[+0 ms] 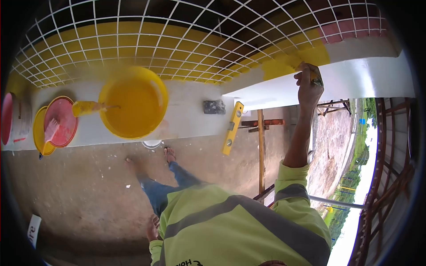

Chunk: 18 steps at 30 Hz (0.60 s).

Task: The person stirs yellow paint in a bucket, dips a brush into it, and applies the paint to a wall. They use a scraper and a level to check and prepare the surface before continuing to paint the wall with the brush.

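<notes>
My right hand [309, 84] is raised at the upper right, its fingers closed round a paint-smeared brush [316, 77]. The brush meets fresh yellow paint [284, 64] on a white ledge beside the wire mesh; its tip is blurred. At my side hangs my left hand [153, 227], with its fingers loosely apart and nothing visible in them. A round yellow tub [133, 104] of yellow paint rests on the white shelf [191, 106]. Left of it, a yellow-stained roller or brush [86, 108] points toward the tub, and a pink-stained brush [51, 131] lies on a red lid [64, 117].
White wire mesh [153, 35] spans the top. A yellow spirit level [233, 128] and a dark block [214, 107] lie toward the shelf's right end. Below are a white bucket [152, 143] and wooden posts [261, 159]. A pink-stained bucket [17, 119] stands far left.
</notes>
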Tool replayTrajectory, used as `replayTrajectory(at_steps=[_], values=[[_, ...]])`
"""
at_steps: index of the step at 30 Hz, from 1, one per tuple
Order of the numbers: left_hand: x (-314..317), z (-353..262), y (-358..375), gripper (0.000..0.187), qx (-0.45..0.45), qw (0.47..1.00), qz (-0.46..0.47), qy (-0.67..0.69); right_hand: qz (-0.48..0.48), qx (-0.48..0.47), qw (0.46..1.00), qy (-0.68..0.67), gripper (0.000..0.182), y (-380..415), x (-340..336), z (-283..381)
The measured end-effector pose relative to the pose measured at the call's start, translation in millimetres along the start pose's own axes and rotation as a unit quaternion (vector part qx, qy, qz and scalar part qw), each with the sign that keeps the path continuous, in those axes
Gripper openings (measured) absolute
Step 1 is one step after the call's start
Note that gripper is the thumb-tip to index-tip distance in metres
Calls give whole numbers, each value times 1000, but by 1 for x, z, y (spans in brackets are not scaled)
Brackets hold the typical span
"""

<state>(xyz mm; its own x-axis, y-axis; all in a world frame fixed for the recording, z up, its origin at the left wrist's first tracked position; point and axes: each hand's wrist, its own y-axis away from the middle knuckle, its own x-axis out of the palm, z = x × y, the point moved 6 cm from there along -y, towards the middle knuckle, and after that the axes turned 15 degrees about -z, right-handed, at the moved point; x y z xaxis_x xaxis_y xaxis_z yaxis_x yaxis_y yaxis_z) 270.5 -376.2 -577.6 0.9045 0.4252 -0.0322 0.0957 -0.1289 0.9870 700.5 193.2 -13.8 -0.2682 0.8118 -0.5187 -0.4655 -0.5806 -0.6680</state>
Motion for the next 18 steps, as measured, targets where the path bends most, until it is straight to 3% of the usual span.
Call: replayTrajectory(at_steps=[8, 11, 14, 18], values=[[1, 2, 4, 53, 82, 995, 56, -1, -36, -15, 999, -13, 26, 0, -2, 2], [-1, 5, 6, 50, 47, 999, -7, -1, -52, -12, 999, -7, 26, 7, -4, 2], [-17, 61, -55, 49, -15, 997, -67, 42, -60, -23, 997, -40, 25, 9, -2, 3], [-7, 15, -10, 49, 56, 998, 6, 18, -59, -18, 998, -26, 26, 8, -1, 0]])
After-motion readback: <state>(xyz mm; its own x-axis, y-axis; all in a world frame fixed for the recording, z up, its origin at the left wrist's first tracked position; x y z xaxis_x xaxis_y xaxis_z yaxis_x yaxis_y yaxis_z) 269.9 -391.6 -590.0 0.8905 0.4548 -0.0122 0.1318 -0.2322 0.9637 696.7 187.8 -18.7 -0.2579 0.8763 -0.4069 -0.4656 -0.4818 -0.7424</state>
